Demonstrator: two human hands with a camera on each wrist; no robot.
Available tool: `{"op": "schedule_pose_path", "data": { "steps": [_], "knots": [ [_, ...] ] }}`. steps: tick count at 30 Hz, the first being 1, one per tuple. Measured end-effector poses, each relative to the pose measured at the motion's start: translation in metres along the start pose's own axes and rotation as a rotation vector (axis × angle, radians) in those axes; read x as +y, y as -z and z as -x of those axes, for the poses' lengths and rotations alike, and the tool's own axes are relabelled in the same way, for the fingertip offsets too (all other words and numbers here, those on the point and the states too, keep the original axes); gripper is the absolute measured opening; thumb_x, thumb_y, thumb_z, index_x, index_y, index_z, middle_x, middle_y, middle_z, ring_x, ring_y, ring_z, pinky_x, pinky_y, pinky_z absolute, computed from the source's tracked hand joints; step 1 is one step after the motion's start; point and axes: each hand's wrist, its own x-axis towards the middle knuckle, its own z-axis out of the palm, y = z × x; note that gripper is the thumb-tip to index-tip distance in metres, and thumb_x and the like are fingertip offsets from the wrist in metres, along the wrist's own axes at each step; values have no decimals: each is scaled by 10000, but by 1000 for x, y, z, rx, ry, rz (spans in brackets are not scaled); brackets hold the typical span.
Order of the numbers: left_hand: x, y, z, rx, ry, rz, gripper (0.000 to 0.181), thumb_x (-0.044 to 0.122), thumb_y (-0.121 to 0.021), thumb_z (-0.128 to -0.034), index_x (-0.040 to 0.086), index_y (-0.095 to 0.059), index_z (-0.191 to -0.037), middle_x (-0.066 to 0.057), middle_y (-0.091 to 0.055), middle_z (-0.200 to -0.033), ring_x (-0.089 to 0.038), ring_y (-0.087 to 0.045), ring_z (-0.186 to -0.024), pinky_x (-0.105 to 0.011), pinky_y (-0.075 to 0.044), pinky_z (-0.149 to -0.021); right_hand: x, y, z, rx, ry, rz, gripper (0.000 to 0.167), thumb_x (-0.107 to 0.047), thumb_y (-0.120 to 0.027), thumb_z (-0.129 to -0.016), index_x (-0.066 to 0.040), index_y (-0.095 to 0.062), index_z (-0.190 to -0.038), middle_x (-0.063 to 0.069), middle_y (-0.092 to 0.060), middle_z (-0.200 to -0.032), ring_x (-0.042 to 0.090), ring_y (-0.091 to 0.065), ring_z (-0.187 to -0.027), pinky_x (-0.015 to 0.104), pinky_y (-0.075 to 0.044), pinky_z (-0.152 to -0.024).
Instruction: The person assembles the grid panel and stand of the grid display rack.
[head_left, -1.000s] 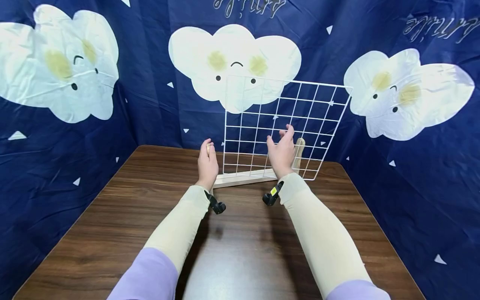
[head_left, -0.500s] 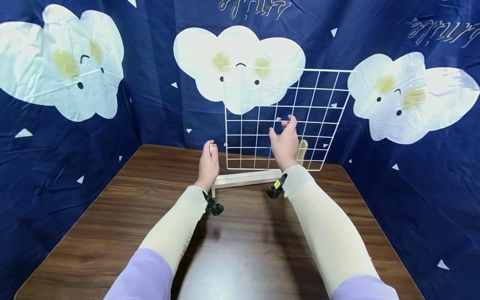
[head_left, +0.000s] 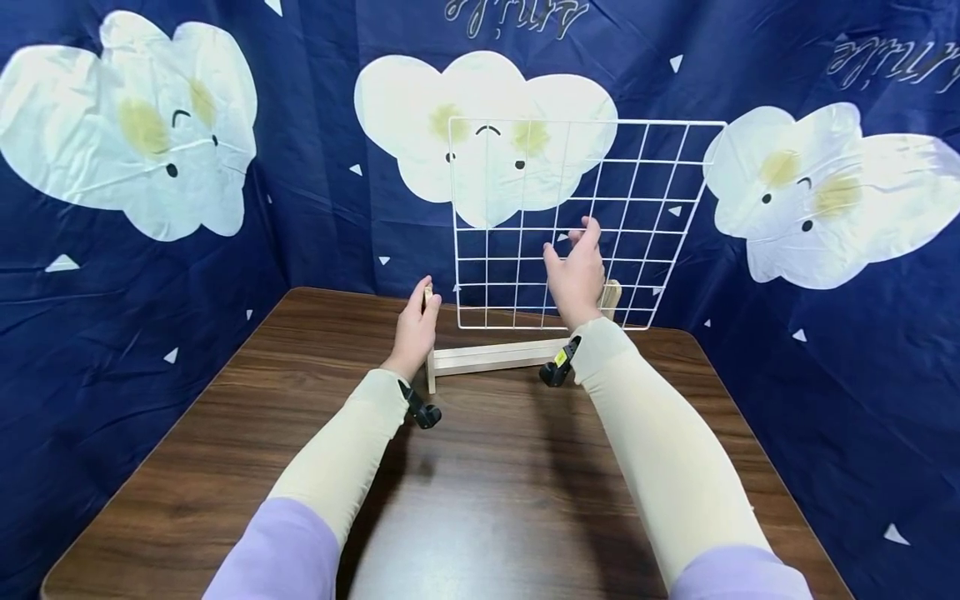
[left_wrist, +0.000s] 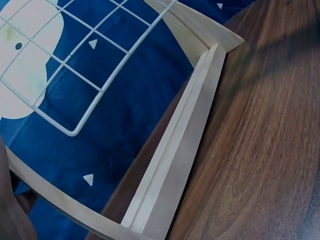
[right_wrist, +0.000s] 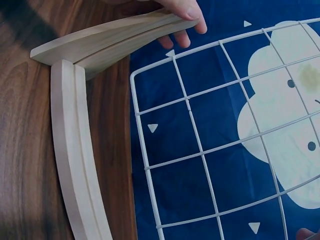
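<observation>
Blue curtain (head_left: 322, 242) printed with white clouds (head_left: 405, 108) forms the backdrop behind the wooden stand (head_left: 491, 357), which rests on a wood-grain table (head_left: 225, 417). The left hand (head_left: 415, 333) holds the stand's left upright (right_wrist: 115, 42), thumb and fingers closed about its top. The right hand (head_left: 577, 279) supports the white wire grid (right_wrist: 202, 153) above the stand — fingers bent and partly spread at the wires, exact contact partly hidden. The grid is roughly upright, its lower edge clear of the stand's grooved rail (left_wrist: 175, 145).

Recommended handling: brace the left upright without pushing sideways, since the stand looks light and may slide. The right-hand hold is away from the grid's corners, so these may swing; level the lower edge against the rail before changing height. Check clearance between the near corner and the left upright — contact there could tilt the stand.
</observation>
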Motion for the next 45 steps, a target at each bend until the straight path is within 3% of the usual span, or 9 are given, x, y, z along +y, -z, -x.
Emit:
{"op": "schedule_pose_path", "data": {
  "steps": [9,25,45],
  "knots": [
    [2,0,-1,-27,-8,-36,560,331,-469,-1085,159,-322,-1597,-92,-438,-1563,-255,-421,-1421,-398,-314,-1173,-11,5,-11,15,19,0,723,-342,-728,-921,-181,-335,-1506,4,-626,-1301,305,-634,-1085,490,-469,-863],
    [1,0,-1,-15,-11,-61,557,346,-455,-1088,152,-328,-1594,-102,-455,-1551,-257,-431,-1416,-390,-316,-1173,-31,14,-23,-3,-11,-27,728,-368,-706,-928,-203,-311,-1517,-15,-616,-1334,209,-600,-1207,429,-466,-948],
    [3,0,1,-12,28,-56,546,357,-438,-1093,173,-329,-1595,-86,-448,-1559,-226,-412,-1429,-372,-300,-1181,-56,22,-28,-6,26,-25,720,-355,-711,-930,-190,-312,-1506,-9,-622,-1328,227,-621,-1151,422,-467,-940]
  ]
}}
